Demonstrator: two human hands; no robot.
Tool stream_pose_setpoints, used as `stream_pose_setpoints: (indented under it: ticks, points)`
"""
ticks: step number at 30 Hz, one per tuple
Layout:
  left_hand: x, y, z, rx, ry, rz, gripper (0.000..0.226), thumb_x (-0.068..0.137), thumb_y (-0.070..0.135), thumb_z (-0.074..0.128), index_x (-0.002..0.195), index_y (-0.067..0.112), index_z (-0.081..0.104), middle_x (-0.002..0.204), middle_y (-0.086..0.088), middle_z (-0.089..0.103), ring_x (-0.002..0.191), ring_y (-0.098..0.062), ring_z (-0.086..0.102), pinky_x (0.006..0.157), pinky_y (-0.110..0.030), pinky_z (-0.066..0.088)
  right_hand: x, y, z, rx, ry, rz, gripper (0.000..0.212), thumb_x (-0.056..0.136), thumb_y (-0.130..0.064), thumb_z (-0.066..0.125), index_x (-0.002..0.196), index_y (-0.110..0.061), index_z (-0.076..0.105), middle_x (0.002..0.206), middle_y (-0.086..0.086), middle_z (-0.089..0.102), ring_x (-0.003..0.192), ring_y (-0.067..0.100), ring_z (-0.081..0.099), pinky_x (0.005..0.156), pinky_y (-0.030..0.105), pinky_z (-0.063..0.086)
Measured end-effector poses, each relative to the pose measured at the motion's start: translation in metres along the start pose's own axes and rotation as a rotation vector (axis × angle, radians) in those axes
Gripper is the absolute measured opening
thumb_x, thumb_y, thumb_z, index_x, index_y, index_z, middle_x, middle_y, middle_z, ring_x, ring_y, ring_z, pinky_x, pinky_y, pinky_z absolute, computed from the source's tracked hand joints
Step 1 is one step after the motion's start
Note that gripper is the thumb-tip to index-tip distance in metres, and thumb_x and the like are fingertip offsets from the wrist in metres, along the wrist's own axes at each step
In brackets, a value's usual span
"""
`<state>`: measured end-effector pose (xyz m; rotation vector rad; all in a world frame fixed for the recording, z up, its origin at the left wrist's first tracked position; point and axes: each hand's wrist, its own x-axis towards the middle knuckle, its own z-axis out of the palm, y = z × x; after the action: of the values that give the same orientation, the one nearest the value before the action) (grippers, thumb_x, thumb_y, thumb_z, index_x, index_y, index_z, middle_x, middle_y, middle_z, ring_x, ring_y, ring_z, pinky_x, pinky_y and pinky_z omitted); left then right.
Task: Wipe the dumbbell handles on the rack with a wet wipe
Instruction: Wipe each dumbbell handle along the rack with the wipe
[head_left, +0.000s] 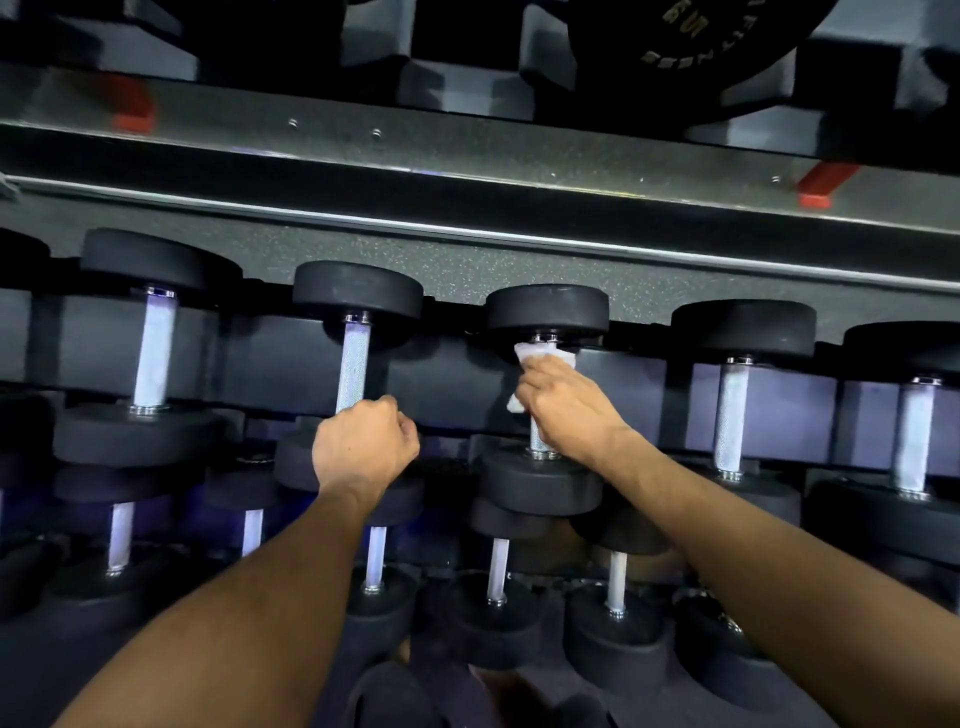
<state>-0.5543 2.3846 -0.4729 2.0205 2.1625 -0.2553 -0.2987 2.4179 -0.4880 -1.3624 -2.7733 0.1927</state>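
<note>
Black round dumbbells with silver knurled handles lie in rows on the rack. My right hand (563, 402) holds a white wet wipe (543, 356) wrapped round the upper part of the handle (540, 441) of the middle dumbbell, just under its far head. My left hand (363, 441) is curled round the lower end of the handle (353, 364) of the dumbbell beside it on the left. Both forearms reach in from the bottom of the view.
More dumbbells (730, 415) lie to either side, and smaller ones (498, 571) fill a lower tier. A grey metal shelf rail (467, 150) with red brackets runs above, carrying hex dumbbells and a weight plate (675, 36).
</note>
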Motion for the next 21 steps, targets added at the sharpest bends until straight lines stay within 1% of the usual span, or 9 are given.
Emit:
stream_pose_setpoints:
  ticks: [3,5,6,9,12,14,16,17,21]
  points:
    - [0.000,-0.001,0.001,-0.010,0.003,0.009,0.023,0.091,0.033,0.045,0.081,0.018,0.060,0.075,-0.004,0.067,0.067,-0.031,0.062,0.059,-0.032,0.035,-0.008,-0.004,-0.002,-0.011,-0.196,-0.193,0.007,0.068,-0.016,0.073,0.069,-0.017,0.066,0.071,-0.001,0.062,0.085,0.025,0.062,0.091,0.029,0.040]
    - [0.000,0.000,0.001,-0.003,-0.001,0.001,0.024,0.091,0.034,0.045,0.081,0.018,0.060,0.073,-0.003,0.066,0.060,-0.028,0.054,0.058,-0.031,0.035,0.001,0.004,-0.012,-0.047,-0.296,-0.224,0.007,0.066,-0.018,0.074,0.067,-0.019,0.067,0.069,-0.002,0.063,0.080,0.025,0.062,0.081,0.031,0.049]
    - [0.000,0.000,0.001,-0.003,-0.001,-0.001,0.024,0.091,0.034,0.045,0.081,0.018,0.060,0.072,-0.003,0.066,0.058,-0.027,0.050,0.057,-0.031,0.035,0.009,0.009,-0.018,-0.063,-0.303,-0.208,0.007,0.065,-0.017,0.074,0.068,-0.019,0.068,0.070,-0.001,0.063,0.080,0.025,0.063,0.078,0.030,0.050]
    - [0.000,-0.001,0.001,-0.014,-0.001,-0.009,0.023,0.092,0.032,0.045,0.080,0.018,0.060,0.071,-0.003,0.065,0.057,-0.026,0.046,0.057,-0.031,0.036,0.025,0.019,-0.026,-0.103,-0.266,-0.138,0.009,0.065,-0.012,0.072,0.070,-0.017,0.068,0.072,0.000,0.064,0.085,0.027,0.063,0.084,0.035,0.054]
    - [0.000,-0.001,0.000,-0.026,-0.004,-0.012,0.023,0.091,0.032,0.046,0.079,0.018,0.058,0.069,-0.002,0.064,0.056,-0.026,0.045,0.057,-0.031,0.035,0.018,0.008,-0.019,-0.137,-0.266,-0.146,0.006,0.068,-0.012,0.072,0.072,-0.014,0.069,0.073,0.002,0.063,0.086,0.029,0.062,0.093,0.038,0.052]
    - [0.001,0.000,0.000,-0.030,-0.011,-0.015,0.023,0.091,0.032,0.045,0.078,0.018,0.059,0.069,-0.003,0.064,0.056,-0.026,0.046,0.057,-0.031,0.036,0.008,-0.003,-0.013,-0.139,-0.380,-0.216,0.004,0.073,-0.017,0.070,0.077,-0.016,0.071,0.078,0.001,0.067,0.090,0.027,0.063,0.093,0.035,0.051]
    - [0.002,0.001,0.000,-0.026,-0.013,-0.012,0.022,0.091,0.032,0.046,0.077,0.018,0.057,0.068,-0.003,0.064,0.056,-0.026,0.046,0.057,-0.031,0.036,0.004,-0.005,-0.011,-0.121,-0.549,-0.255,0.011,0.083,-0.020,0.063,0.086,-0.015,0.073,0.089,0.001,0.070,0.098,0.027,0.061,0.097,0.035,0.048]
    - [0.002,0.000,0.000,-0.025,-0.009,-0.010,0.022,0.091,0.032,0.046,0.076,0.019,0.056,0.068,-0.002,0.064,0.055,-0.026,0.045,0.057,-0.031,0.036,0.005,-0.003,-0.013,-0.112,-0.580,-0.248,0.014,0.085,-0.020,0.060,0.088,-0.015,0.072,0.091,0.002,0.070,0.101,0.027,0.060,0.096,0.036,0.048]
    - [0.000,-0.001,0.001,-0.023,-0.004,-0.009,0.022,0.091,0.032,0.045,0.076,0.019,0.055,0.068,-0.002,0.064,0.055,-0.026,0.046,0.056,-0.031,0.037,0.022,0.021,-0.024,-0.051,-0.373,-0.120,0.009,0.075,-0.012,0.067,0.083,-0.015,0.072,0.087,0.002,0.068,0.102,0.027,0.060,0.088,0.035,0.052]
